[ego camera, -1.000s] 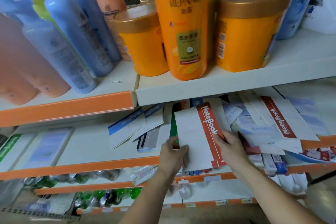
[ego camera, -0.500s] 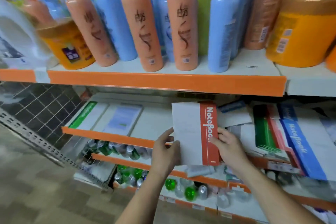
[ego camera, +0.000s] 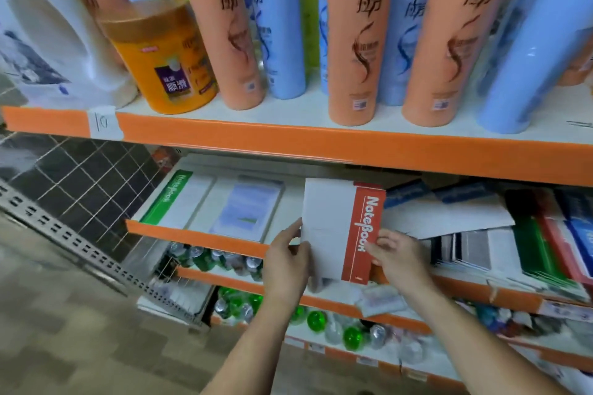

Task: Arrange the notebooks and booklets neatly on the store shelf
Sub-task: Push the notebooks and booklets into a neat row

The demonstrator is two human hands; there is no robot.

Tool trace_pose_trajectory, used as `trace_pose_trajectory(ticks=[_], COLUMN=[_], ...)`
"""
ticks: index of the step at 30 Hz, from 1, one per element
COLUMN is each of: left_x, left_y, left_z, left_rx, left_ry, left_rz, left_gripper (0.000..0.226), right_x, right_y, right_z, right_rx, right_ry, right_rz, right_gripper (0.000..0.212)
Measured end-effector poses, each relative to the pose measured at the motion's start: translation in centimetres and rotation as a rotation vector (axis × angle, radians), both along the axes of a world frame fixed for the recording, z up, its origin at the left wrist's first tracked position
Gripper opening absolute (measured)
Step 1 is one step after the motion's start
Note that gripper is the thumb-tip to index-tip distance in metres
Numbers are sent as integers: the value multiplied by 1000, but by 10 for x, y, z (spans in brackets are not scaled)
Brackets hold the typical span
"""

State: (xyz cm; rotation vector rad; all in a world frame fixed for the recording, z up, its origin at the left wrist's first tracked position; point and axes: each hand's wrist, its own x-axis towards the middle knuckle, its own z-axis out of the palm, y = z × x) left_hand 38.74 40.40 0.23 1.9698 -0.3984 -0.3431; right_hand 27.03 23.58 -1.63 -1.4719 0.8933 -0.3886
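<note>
Red-striped notebook [ego camera: 337,231] is hovering over the shelf [ego camera: 199,239]; you're pinching its edges with your left hand [ego camera: 287,261] and right hand [ego camera: 399,255].

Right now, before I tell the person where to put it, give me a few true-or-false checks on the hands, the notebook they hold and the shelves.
1. The left hand and right hand both hold the red-striped notebook. True.
2. The red-striped notebook lies flat on the shelf. False: it is held up in the hands, and its lower edge hangs past the front lip of the notebook shelf.
3. A green-striped notebook lies at the left end of the notebook shelf. True.
4. The upper shelf holds drink cans. False: it holds bottles and an orange tub. The cans sit below the notebook shelf.
</note>
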Motion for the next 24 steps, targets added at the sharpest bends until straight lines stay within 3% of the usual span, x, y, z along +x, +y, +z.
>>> trace_pose_trajectory(ticks=[6, 12, 15, 21, 24], left_x=[38, 88, 122, 226, 287], left_y=[-8, 21, 40, 100, 139], left_z=[8, 6, 1, -7, -11], left_rx=[12, 0, -5, -19, 2], left_ry=[-23, -49, -64, -99, -107], left_rz=[65, 125, 108, 124, 131], left_gripper=[35, 40, 41, 36, 30], right_x=[45, 100, 133, 234, 293], right_y=[-15, 8, 23, 86, 128], right_z=[-3, 10, 8, -2, -11], right_rx=[7, -7, -7, 7, 10], right_ry=[-31, -60, -58, -78, -60], right_rz=[91, 143, 128, 107, 102], right_gripper=[16, 25, 16, 13, 23])
